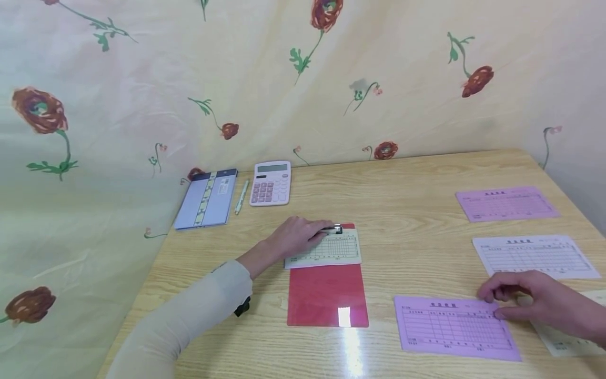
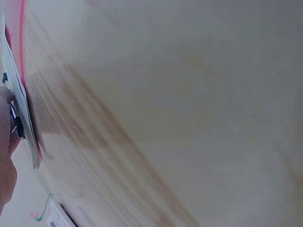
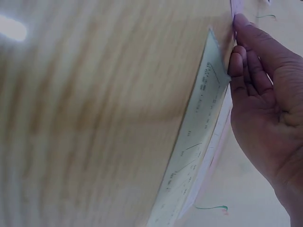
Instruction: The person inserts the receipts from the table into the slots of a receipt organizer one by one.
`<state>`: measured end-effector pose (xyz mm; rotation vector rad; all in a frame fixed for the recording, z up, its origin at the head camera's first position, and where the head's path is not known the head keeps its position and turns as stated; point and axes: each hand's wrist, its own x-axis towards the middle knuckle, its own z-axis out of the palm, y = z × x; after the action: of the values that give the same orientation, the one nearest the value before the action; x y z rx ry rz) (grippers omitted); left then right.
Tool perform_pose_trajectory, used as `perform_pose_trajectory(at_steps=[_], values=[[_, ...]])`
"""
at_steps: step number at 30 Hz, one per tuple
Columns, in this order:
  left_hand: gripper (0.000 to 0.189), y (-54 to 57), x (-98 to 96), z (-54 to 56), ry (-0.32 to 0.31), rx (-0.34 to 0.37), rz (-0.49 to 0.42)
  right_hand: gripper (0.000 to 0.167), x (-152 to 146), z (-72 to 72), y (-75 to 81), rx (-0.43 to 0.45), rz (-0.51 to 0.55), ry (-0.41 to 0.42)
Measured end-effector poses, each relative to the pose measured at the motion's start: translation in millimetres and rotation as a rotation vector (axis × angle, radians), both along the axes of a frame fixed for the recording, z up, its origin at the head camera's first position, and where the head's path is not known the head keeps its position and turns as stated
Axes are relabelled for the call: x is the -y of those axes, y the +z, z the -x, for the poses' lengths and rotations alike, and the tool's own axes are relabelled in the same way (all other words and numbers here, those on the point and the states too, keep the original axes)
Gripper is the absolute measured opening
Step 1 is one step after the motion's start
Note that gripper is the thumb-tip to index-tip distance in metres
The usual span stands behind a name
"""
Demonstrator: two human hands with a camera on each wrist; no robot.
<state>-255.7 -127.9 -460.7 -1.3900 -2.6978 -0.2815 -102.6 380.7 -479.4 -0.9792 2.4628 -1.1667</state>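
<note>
A red clipboard (image 1: 326, 300) lies mid-table, a pale green form (image 1: 326, 250) across its upper half. My left hand (image 1: 295, 236) is at the top edge and grips the metal clip (image 1: 338, 229). In the left wrist view, the thumb and fingers of the left hand (image 2: 5, 137) are around the clip's dark lever. My right hand (image 1: 544, 302) has its thumb and bent forefinger at the right edge of a purple form (image 1: 454, 329), which lies flat. In the right wrist view the other fingers of the right hand (image 3: 272, 94) are loosely curled, close to another pale green form (image 3: 189, 137).
To the right lie a pink-purple form (image 1: 507, 204), a white form (image 1: 535, 255) and the pale green form, partly under my right forearm. At the back left are a blue folder (image 1: 205, 199), a pen (image 1: 242, 197) and a calculator (image 1: 271, 183). Flowered cloth (image 1: 265, 79) hangs behind the table.
</note>
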Motion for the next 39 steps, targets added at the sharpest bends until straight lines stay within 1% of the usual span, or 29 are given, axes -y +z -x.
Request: perform_pose_trajectory(at_steps=[3,5,8,12,15,19,22,28,35,39], values=[[0.038,0.5,-1.8,0.0,0.0,0.003,0.007,0.041,-1.0,-3.5,-2.6,-0.047,-0.018,-0.041],[0.038,0.9,-3.1,0.0,0.003,0.008,0.013,0.041,-0.7,-5.5,-3.9,-0.059,-0.025,-0.065],[0.038,1.3,-4.6,0.0,0.007,0.014,0.024,0.042,-0.1,-6.8,-5.7,-0.08,-0.007,-0.074],[0.038,1.9,-5.1,-0.3,0.01,0.01,0.031,0.043,1.1,-6.0,-6.2,-0.062,0.022,-0.064],[0.038,2.0,-5.1,-0.6,0.007,0.008,0.023,0.044,2.0,-4.8,-5.8,-0.053,0.042,-0.039],[0.037,1.9,-4.9,-0.7,0.001,0.008,0.013,0.047,5.1,-3.7,-5.1,-0.089,0.04,-0.026],[0.037,2.0,-4.3,-1.0,0.005,0.006,0.013,0.045,8.9,-3.4,-4.1,-0.1,0.018,-0.052],[0.037,2.3,-3.4,-0.8,0.014,0.002,0.016,0.041,13.5,-4.3,-1.4,-0.074,0.012,-0.105],[0.037,3.9,-3.4,-1.2,0.02,0.011,0.018,0.042,14.3,-3.7,1.7,-0.075,0.026,-0.101],[0.037,4.7,-2.8,-2.0,0.021,0.016,0.019,0.043,16.9,-4.0,4.2,-0.082,0.029,-0.118]])
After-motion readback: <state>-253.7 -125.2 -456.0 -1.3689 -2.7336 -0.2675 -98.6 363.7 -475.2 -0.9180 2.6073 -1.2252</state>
